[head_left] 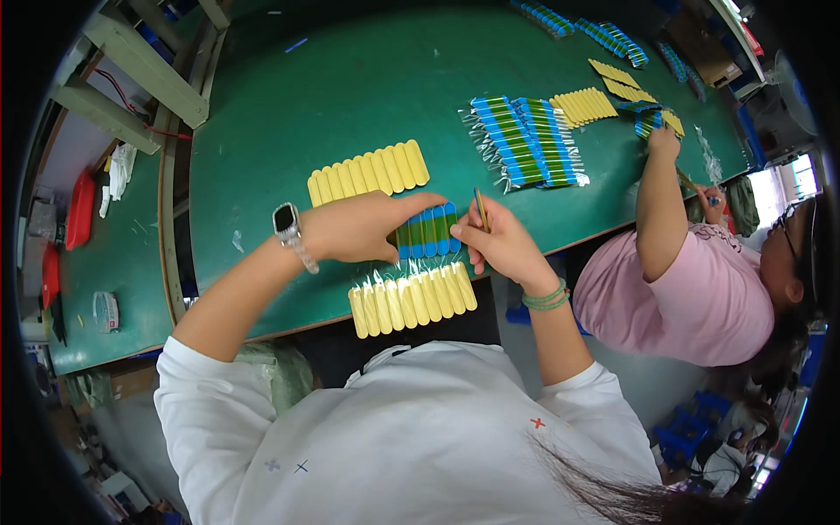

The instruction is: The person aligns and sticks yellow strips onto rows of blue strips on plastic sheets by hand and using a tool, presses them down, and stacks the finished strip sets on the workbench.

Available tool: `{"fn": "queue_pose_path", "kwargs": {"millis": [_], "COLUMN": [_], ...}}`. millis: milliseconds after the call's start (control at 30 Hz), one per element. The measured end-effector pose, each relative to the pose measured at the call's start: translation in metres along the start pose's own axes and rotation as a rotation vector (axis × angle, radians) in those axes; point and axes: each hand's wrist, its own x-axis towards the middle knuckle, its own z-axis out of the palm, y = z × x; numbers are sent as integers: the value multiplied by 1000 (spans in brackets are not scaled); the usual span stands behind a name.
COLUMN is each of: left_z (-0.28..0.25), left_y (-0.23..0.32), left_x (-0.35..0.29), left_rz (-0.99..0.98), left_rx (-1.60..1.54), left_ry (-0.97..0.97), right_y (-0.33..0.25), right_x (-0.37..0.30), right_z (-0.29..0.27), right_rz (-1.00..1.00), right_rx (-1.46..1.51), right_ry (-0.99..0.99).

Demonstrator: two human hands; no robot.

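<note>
My left hand [360, 227] lies over the left end of a row of blue-and-green round-ended strips [426, 230], its thumb along the far edge and its fingers bent at the near edge. My right hand [506, 247] pinches a slim, dark stick-like tool [480, 210] at the row's right end. Clear film spreads from the row's near side over a row of yellow round-ended sticks [413, 302], which lies at the table's front edge. Beyond my left hand sits another row of yellow sticks [369, 173]. The left fingertips are partly hidden.
On the green table [332, 96], film-wrapped blue-and-green bundles [529, 142] lie to the right, beside more yellow sticks [584, 107]. A co-worker in a pink shirt [674, 297] handles similar strips at far right. Metal frame posts [144, 66] stand at the left.
</note>
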Motion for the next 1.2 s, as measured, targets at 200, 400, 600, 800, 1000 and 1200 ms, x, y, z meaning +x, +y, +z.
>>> {"fn": "queue_pose_path", "kwargs": {"millis": [200,400,600,800,1000,1200], "left_z": [4,-1,-13,-12,-12,-3], "left_y": [1,-37,-15,-24,-28,-31], "left_x": [-4,13,5,-8,-7,-28], "left_rz": [-54,115,-4,-163,-56,-171], "left_rx": [110,-5,43,-62,-12,-29], "left_ry": [98,20,-70,-51,-30,37], "right_y": [-9,-2,-5,-15,-11,-16], "right_x": [1,1,0,4,7,7], "right_z": [-2,3,3,3,2,4], "right_rz": [18,-9,-1,-40,-28,-30], "right_rx": [-49,-53,-54,-99,-106,-170], "right_ry": [9,22,26,10,20,-50]}}
